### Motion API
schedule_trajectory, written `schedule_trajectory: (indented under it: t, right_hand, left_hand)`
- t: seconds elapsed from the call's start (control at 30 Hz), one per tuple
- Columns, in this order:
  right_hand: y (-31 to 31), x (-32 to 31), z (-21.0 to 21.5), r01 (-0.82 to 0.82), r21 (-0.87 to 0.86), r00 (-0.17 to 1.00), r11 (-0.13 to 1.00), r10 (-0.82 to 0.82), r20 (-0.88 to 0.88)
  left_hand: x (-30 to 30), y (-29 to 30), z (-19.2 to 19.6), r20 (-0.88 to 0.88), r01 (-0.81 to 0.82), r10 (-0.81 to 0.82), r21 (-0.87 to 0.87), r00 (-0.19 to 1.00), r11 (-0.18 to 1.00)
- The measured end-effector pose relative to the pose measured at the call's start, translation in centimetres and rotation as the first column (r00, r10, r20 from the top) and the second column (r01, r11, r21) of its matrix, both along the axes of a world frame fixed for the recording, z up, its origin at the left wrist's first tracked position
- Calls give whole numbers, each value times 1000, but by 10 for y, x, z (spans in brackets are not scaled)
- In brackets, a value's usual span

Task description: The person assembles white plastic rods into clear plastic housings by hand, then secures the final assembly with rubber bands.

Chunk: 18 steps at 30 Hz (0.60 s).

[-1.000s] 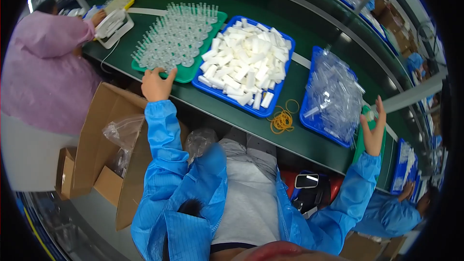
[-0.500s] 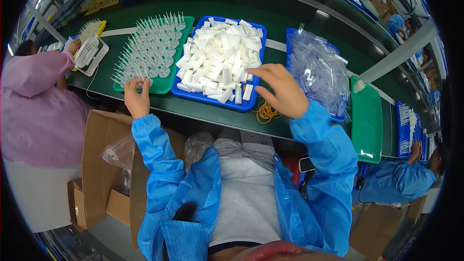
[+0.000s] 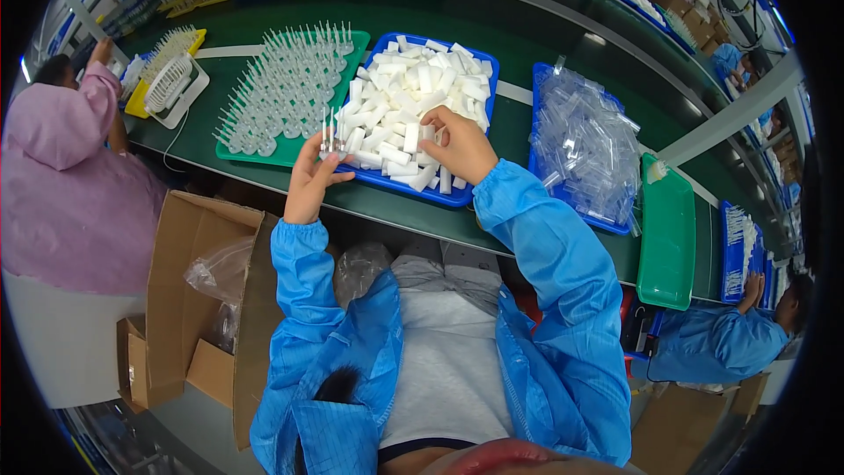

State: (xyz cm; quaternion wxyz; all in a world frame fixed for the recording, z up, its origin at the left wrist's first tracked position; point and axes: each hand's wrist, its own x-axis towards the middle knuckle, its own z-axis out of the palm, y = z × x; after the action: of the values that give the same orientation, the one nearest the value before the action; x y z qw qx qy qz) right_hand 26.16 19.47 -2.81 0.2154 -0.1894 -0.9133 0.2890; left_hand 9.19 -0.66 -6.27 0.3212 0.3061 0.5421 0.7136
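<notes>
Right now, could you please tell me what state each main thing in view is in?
Left hand, holding clear stemmed pieces
Right hand, pinching a white piece
Left green tray, bearing upright stemmed pieces
White-piece tray, heaped
Clear-tube tray, heaped
Right green tray, pale item inside
Cardboard box, open

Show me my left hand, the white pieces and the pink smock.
Left hand (image 3: 311, 176): head view, between fingers and wrist.
White pieces (image 3: 418, 86): head view, middle of the pile.
Pink smock (image 3: 77, 180): head view, on its back.
</notes>
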Motion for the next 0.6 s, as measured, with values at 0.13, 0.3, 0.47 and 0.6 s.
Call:
schedule_trajectory:
  t: [0.13, 0.3, 0.47, 0.6]
  right_hand:
    - [7, 6, 0, -57, -325, 989, 944, 8, -149]
    - [3, 37, 35, -140, -632, 955, 763, -64, -288]
    - [-18, 85, 52, -149, -652, 897, 743, -176, -406]
    - [-61, 137, 33, -495, -726, 844, 478, 66, -532]
  left_hand:
    - [13, 6, 6, 16, -37, 36, 63, 999, 997]
    - [22, 7, 2, 50, -70, 66, 100, 997, 993]
    - [37, 14, 7, 69, -147, 140, 116, 988, 982]
    - [50, 16, 11, -34, -69, 71, 76, 997, 995]
